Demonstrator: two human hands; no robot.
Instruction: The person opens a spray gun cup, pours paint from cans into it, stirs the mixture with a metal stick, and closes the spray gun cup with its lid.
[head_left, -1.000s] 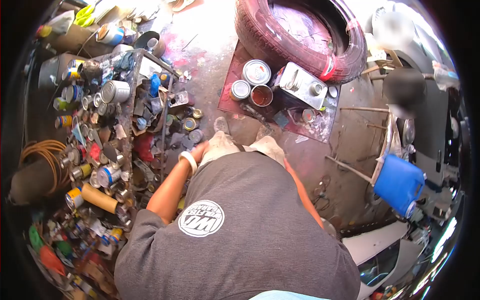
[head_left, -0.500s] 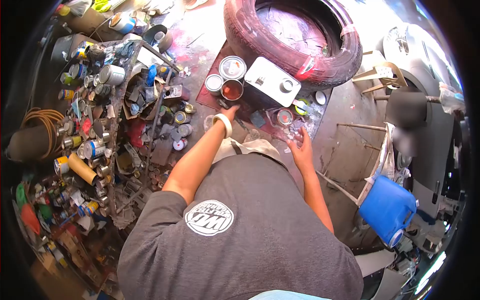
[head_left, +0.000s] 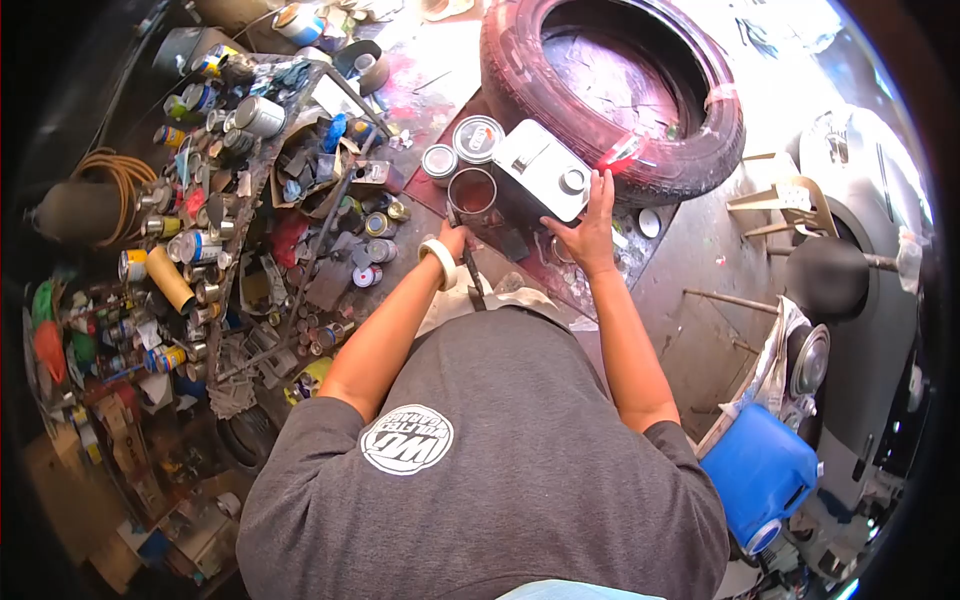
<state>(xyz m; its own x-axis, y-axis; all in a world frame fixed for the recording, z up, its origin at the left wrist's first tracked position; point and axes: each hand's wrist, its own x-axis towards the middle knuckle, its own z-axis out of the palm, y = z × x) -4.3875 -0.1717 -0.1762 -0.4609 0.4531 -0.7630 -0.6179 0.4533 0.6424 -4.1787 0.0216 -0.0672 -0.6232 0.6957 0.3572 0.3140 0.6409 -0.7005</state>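
Observation:
My left hand [head_left: 453, 240], with a white band at the wrist, is closed around a long dark tool [head_left: 471, 268] beside an open can of reddish-brown paint [head_left: 472, 192]. Fingers and thumb spread, my right hand [head_left: 588, 232] is at the near right corner of a rectangular metal tin [head_left: 535, 160] with a round cap; contact looks likely but is hard to confirm. Two closed round cans, a larger one [head_left: 477, 138] and a smaller one [head_left: 439, 161], stand left of the tin. Part of a small can shows beneath my right hand.
A big tire [head_left: 700, 165] lies behind the tin on a stained board. Shelves of cans, among them a silver can [head_left: 260, 117], line the left. At right are a blue jerrycan [head_left: 762, 470], a legged frame [head_left: 730, 298] and a grey vehicle part [head_left: 855, 400].
My left hand has gone from my knee to the paint can and taken hold of the dark tool. My right hand has moved forward to the tin. The camera view has shifted.

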